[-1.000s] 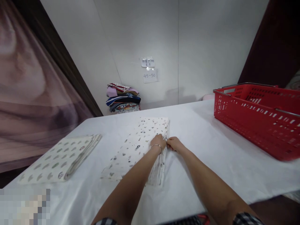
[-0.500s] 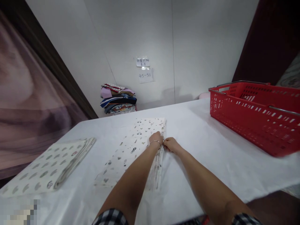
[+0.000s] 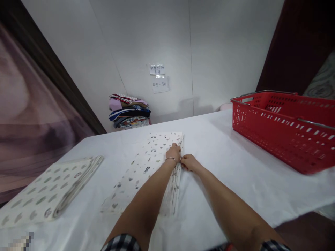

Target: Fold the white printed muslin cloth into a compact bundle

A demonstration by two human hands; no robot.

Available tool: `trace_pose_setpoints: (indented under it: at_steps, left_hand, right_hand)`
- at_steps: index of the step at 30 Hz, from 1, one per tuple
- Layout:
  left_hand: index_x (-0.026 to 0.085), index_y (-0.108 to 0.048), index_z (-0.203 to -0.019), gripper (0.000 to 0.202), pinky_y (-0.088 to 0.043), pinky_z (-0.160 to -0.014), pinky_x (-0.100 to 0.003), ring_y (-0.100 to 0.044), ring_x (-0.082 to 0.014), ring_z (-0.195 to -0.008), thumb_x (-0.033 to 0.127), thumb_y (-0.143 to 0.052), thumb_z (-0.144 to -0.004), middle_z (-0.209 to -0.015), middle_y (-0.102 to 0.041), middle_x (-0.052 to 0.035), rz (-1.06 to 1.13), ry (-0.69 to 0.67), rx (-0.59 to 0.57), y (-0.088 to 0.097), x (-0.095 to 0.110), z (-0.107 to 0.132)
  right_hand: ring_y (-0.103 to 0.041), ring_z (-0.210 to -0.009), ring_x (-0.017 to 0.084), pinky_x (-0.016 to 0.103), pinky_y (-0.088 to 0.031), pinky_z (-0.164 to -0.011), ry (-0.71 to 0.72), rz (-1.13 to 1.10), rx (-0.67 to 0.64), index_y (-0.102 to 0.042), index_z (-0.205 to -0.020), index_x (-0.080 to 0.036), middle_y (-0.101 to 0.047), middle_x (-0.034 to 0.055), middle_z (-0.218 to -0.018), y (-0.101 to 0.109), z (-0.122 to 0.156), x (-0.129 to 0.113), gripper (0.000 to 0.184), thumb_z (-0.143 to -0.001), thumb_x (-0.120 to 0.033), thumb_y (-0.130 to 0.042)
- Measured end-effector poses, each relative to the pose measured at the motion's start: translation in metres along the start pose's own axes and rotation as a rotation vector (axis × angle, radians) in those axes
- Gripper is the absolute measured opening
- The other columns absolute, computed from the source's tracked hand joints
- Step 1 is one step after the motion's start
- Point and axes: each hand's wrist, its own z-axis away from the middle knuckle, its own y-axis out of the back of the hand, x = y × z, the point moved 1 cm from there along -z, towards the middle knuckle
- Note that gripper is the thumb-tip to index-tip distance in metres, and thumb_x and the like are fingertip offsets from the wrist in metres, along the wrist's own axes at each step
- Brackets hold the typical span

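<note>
A white folded cloth point(image 3: 142, 164) with small grey and dark prints lies in the middle of the table, its layered edge on the right. On that edge rests my left hand point(image 3: 173, 153), fingers curled down over the layers. Just to its right, my right hand point(image 3: 190, 162) pinches the same edge with thumb and fingers together. My two hands almost touch. The fingertips are partly hidden against the fabric, and my left forearm covers part of the cloth's near side.
At left lies another folded cloth point(image 3: 49, 188) with grey-green leaf-like prints. A red plastic basket point(image 3: 280, 139) with metal handles stands at right on the white-covered table point(image 3: 222, 195). Folded textiles point(image 3: 129, 111) are stacked against the back wall, below paper signs point(image 3: 161, 84).
My left hand has shifted slightly away from me along the cloth's edge, its fingers a little more raised. My right hand stays at the edge. The whole view has shifted slightly.
</note>
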Motion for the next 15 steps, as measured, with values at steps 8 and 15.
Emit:
trace_pose_setpoints:
  at_steps: [8, 15]
  left_hand:
    - [0.018, -0.06, -0.101, 0.033, -0.044, -0.081, -0.03, -0.056, -0.0215, -0.099, 0.038, -0.048, -0.078, -0.117, -0.049, -0.0099, -0.015, 0.103, -0.037, -0.001, 0.004, -0.009]
    - [0.014, -0.062, -0.098, 0.027, -0.045, -0.079, -0.029, -0.058, -0.0216, -0.098, 0.025, -0.044, -0.08, -0.118, -0.052, -0.0137, 0.027, 0.152, -0.07, 0.001, 0.006, -0.017]
  right_hand:
    - [-0.04, -0.03, 0.006, 0.019, -0.023, -0.03, -0.008, -0.014, -0.007, -0.048, -0.058, -0.017, -0.052, -0.005, -0.043, 0.0, 0.001, -0.002, 0.008, -0.065, -0.013, -0.047]
    - [-0.039, -0.029, 0.006, 0.019, -0.022, -0.03, -0.02, 0.003, -0.008, -0.048, -0.056, -0.017, -0.053, -0.0042, -0.044, 0.001, 0.002, -0.003, 0.01, -0.065, -0.012, -0.047]
